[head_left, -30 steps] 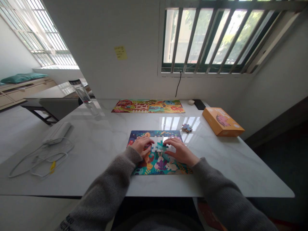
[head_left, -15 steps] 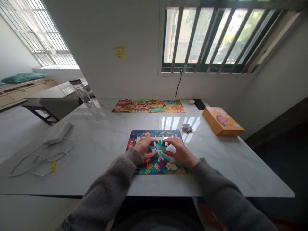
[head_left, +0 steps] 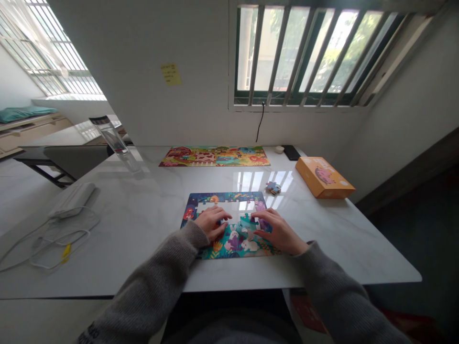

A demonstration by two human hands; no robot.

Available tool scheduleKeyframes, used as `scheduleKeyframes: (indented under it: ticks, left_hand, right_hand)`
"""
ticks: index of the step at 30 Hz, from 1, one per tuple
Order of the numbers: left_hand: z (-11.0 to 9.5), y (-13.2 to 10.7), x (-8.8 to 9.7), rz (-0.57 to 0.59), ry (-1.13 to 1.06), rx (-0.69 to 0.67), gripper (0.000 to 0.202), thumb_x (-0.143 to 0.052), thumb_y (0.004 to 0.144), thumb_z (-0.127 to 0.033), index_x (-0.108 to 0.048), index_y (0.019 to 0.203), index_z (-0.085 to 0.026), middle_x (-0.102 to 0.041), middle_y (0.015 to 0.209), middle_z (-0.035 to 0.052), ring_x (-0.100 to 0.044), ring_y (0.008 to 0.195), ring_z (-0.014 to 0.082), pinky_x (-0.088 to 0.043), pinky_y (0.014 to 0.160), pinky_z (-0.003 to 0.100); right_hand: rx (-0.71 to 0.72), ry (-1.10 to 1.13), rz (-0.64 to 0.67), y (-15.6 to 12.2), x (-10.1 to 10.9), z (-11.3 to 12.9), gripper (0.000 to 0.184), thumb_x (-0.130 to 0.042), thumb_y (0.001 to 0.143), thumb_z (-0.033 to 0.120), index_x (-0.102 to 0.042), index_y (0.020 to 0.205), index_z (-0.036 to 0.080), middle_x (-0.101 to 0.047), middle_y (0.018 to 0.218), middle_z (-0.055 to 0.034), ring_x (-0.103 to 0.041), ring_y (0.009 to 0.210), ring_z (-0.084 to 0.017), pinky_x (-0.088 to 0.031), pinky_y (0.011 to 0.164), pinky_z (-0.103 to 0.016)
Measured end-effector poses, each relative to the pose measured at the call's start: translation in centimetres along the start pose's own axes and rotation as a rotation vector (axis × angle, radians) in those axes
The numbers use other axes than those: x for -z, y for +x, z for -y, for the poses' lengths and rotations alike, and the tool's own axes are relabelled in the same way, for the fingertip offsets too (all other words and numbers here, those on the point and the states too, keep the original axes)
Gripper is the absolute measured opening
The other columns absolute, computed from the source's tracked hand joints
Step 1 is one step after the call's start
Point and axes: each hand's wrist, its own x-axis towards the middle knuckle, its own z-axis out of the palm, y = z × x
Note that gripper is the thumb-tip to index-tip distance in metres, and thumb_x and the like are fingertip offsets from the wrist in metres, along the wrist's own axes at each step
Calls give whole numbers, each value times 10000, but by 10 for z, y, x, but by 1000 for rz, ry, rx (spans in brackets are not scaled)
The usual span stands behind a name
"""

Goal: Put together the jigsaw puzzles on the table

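Note:
A colorful jigsaw puzzle (head_left: 234, 243) with rabbits on it lies in front of me, its border and lower part joined and white tabletop showing in its upper middle. My right hand (head_left: 278, 231) has a teal puzzle piece (head_left: 246, 220) at its thumb and fingertips, over the right half of the puzzle. Resting on the puzzle's left side, my left hand (head_left: 212, 223) holds nothing, with a gap between thumb and fingers. Beyond the puzzle's upper right corner sits a small stack of loose puzzle pieces (head_left: 273, 187).
A long farm-and-animals puzzle (head_left: 215, 156) lies along the wall. To the right are an orange box (head_left: 324, 177), a black phone (head_left: 291, 153) and a small white object (head_left: 278, 149). On the left are a clear bottle (head_left: 109, 136) and a white device (head_left: 73, 199) with a cable.
The teal piece has moved from between both hands to the right, with my right hand on it. My left hand has let go of it. The view has shifted slightly.

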Motion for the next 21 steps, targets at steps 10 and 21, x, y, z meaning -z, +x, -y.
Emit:
scheduleKeyframes:
  ticks: [10, 21]
  left_hand:
    - [-47, 26, -13, 55, 134, 9, 370, -710, 804, -341, -595, 1119, -186, -631, 1149, 95, -562, 1072, 283, -480, 935, 436]
    - [-48, 28, -22, 117, 162, 8, 277, -668, 827, -321, -624, 1078, -211, -607, 1083, 73, -562, 1002, 250, -476, 894, 396]
  right_hand:
    - [-42, -24, -21, -8, -2, 3, 426, -749, 841, 247, -607, 1242, 254, -673, 1103, -69, -611, 1034, -234, -539, 908, -387]
    - [-38, -36, -17, -15, -1, 4, 404, -747, 849, 261, -610, 1229, 263, -681, 1114, -64, -622, 1059, -241, -530, 925, -383]
